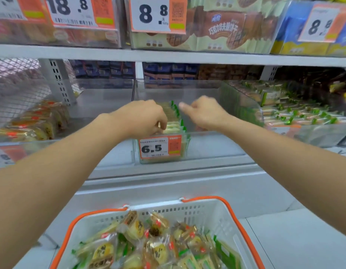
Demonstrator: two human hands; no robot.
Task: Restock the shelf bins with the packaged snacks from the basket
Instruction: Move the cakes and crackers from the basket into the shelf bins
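Both hands reach into the clear bin (203, 136) behind the 6.5 price tag (159, 146). The left hand (144, 119) curls its fingers down onto the row of green-edged packets (176, 121) standing in the bin's left part. The right hand (204, 111), just right of that row, is loosely curled, thumb out, holding nothing. Below the tag, the white basket (222, 216) with orange handles holds mixed packaged snacks (149, 241).

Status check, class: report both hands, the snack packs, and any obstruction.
Left hand gripping the green-edged packs in the clear bin. Right hand loosely curled, empty. Basket holds more. Nothing blocking.
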